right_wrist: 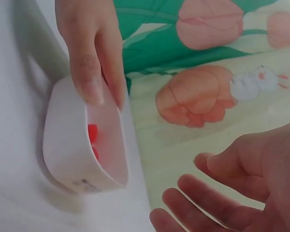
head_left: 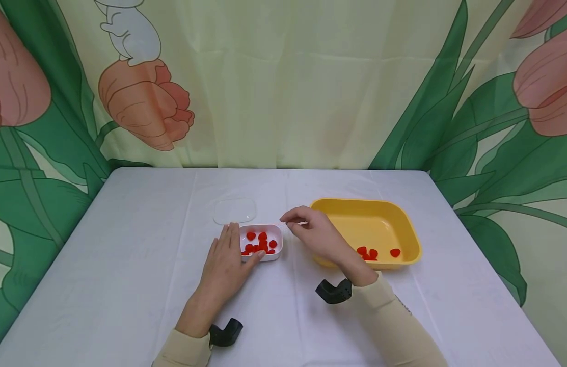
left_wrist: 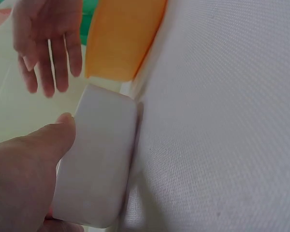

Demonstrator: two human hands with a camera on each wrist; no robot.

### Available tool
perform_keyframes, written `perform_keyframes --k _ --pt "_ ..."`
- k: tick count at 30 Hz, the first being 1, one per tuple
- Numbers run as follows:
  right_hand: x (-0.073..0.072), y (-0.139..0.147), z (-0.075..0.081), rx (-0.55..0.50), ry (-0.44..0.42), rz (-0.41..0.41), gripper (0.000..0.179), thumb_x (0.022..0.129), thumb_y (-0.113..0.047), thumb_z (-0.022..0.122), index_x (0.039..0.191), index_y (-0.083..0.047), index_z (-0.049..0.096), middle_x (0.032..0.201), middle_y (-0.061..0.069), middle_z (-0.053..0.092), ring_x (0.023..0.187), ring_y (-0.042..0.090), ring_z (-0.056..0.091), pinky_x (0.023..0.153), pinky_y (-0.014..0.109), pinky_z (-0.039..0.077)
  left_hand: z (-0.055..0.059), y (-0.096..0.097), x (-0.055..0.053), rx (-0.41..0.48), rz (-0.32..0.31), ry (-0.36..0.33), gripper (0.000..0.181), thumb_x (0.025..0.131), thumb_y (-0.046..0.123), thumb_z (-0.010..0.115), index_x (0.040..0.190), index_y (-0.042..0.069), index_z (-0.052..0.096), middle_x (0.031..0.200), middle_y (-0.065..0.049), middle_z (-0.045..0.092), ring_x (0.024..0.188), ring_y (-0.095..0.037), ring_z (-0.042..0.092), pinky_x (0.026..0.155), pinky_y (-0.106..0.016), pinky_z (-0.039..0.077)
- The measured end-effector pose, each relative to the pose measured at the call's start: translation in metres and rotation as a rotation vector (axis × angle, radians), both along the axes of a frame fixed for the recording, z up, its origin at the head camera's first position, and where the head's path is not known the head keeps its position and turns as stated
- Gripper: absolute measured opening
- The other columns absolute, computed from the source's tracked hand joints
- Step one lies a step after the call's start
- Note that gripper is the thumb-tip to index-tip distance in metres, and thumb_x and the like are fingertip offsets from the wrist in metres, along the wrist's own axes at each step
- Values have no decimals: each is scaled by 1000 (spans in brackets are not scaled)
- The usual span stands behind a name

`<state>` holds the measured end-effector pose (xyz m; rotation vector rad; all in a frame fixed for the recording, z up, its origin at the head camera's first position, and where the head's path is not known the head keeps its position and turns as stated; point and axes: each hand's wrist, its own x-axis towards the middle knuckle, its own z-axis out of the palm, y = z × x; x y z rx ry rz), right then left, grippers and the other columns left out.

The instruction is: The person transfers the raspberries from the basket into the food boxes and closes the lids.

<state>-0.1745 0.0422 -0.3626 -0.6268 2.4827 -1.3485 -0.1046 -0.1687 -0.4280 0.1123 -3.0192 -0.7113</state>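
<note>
My left hand holds a small white box at its left end, thumb over the near rim and fingers along the far side. Several small red pieces lie inside the box; two show in the right wrist view. To the right of the box hovers my right hand, fingers loosely bent and nothing between them. Its wrist passes over the left side of a yellow tray, where several more red pieces lie along the near side.
Behind the box lies a clear lid, flat on the white tablecloth. A curtain printed with tulips and a rabbit hangs beyond the table's far edge. Each wrist wears a black camera mount.
</note>
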Motion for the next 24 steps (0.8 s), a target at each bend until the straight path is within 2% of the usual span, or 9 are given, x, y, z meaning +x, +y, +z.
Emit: perform_keyframes --k 7,15,24 --pt "-3 21 4 9 37 -49 20 99 -13 57 114 -14 70 116 1 69 107 20 64 97 42 55 -1 1 0 14 6 -1 99 84 48 73 154 -3 24 159 -24 29 150 -41 23 119 -60 24" --pt "-6 47 4 -1 56 -111 19 98 -11 58 113 -8 69 116 8 70 106 23 64 96 44 55 -1 1 -1 18 -6 -8 98 86 50 70 155 -3 23 160 -24 28 151 -41 22 120 -59 23" --pt "-9 76 1 67 81 -170 22 100 -12 56 117 -3 67 119 15 68 108 25 63 98 46 54 -1 -1 0 11 -15 12 97 86 50 70 154 -4 25 159 -25 29 150 -42 24 119 -60 23"
